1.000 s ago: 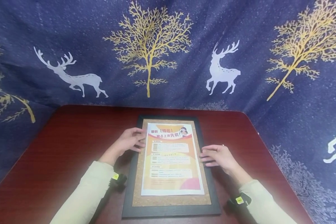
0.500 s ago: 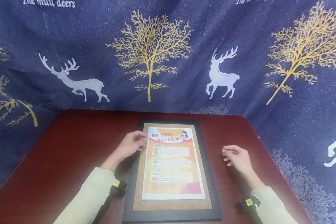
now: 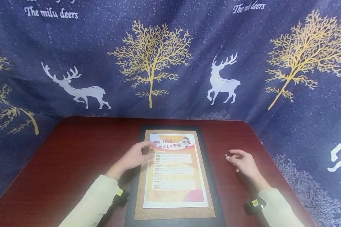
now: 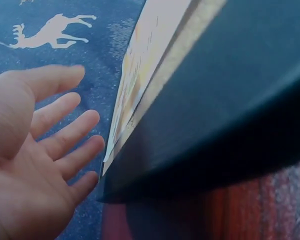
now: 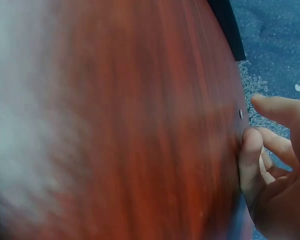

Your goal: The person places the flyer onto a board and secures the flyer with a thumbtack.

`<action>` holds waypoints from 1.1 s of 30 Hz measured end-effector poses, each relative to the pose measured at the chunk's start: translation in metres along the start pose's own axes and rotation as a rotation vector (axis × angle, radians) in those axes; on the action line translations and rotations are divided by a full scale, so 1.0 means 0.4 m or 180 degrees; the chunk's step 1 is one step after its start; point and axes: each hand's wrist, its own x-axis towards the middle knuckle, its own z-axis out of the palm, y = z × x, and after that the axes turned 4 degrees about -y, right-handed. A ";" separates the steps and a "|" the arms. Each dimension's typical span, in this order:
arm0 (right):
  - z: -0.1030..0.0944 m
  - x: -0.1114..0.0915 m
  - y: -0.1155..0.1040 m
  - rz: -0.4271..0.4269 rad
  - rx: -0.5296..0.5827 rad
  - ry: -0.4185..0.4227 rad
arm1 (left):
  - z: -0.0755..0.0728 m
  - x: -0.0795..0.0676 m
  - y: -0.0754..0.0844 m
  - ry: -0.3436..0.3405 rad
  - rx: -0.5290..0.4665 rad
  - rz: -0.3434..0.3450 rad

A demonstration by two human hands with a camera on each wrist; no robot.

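Poster (image 3: 174, 171): lying flat, corkboard (image 3: 174, 214) backing it.
Left hand (image 3: 134, 156): I'm seeing parted fingers extending over its edge.
Right hand (image 3: 244, 164): fingertips standing apart, seemingly leaving room for a small bright object (image 3: 226, 155).
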 end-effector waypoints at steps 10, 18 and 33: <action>-0.003 0.024 0.014 -0.0055 -0.0232 -0.0298 | 0.024 -0.020 -0.027 -0.0583 0.0496 0.0528; -0.011 0.037 0.029 -0.0064 -0.0225 -0.0383 | 0.035 -0.024 -0.042 -0.0786 0.0605 0.0567; -0.014 0.041 0.020 -0.0145 -0.0270 -0.0448 | 0.033 -0.038 -0.030 -0.0828 0.1099 0.0509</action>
